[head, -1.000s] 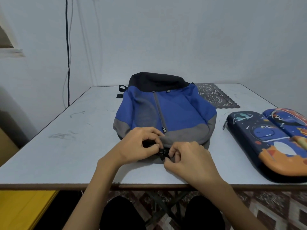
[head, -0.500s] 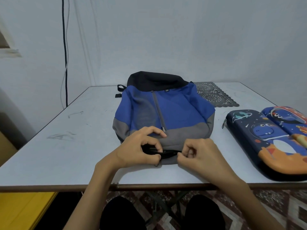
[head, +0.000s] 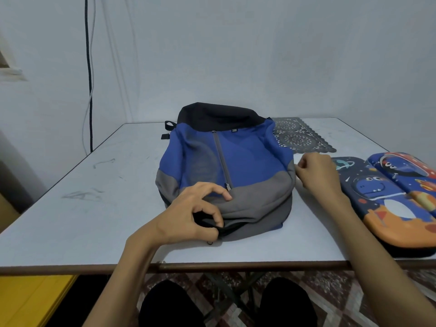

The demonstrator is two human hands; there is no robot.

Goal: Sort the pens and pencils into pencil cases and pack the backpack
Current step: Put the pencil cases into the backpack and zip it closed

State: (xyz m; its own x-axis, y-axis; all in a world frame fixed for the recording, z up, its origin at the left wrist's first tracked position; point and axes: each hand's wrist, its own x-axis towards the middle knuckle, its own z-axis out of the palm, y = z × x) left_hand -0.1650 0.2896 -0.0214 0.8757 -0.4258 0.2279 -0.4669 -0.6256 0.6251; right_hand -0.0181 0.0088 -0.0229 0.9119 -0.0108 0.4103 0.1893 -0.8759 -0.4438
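A blue, grey and black backpack [head: 247,161] lies flat in the middle of the white table [head: 99,204]. My left hand [head: 191,213] grips the dark fabric at the bag's near edge, beside the zipper opening. My right hand [head: 318,173] is at the bag's right side, its thumb and forefinger pinched together at the seam, apparently on the zipper pull, which is hidden by the fingers. Two hard pencil cases lie closed at the right: a dark blue dinosaur case [head: 382,192] and a space-print case [head: 408,171] beside it.
A dark lace placemat [head: 297,138] lies behind the backpack at the back right. The table's brown front edge [head: 236,266] runs just before my knees. A black cable [head: 89,67] hangs down the wall at the left. Something yellow [head: 30,300] sits below the table, lower left.
My right hand has travelled from the middle of the bag's near edge round to its right side, along the zipper line. My left hand has kept its hold on the near edge.
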